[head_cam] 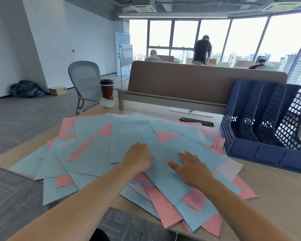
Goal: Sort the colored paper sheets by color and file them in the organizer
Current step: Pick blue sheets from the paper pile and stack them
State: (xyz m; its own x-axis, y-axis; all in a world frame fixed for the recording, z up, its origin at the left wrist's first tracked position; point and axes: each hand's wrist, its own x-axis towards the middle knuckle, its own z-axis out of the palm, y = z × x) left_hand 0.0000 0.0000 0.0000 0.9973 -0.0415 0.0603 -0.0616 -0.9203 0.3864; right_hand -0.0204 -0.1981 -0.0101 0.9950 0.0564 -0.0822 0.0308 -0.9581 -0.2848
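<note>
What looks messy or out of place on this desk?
The sheets lie in a skewed, overlapping heap, blue and pink mixed, some overhanging the near edge of the desk. None shows in the organizer. Nothing looks torn or spilled.

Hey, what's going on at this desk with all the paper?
A person is working over a messy spread of blue sheets and pink sheets on the desk. Their right hand lies flat on a top blue sheet. The left hand rests beside it with fingers bent; whether it pinches a sheet cannot be seen. The blue organizer stands to the right with no sheets showing in it.
</note>
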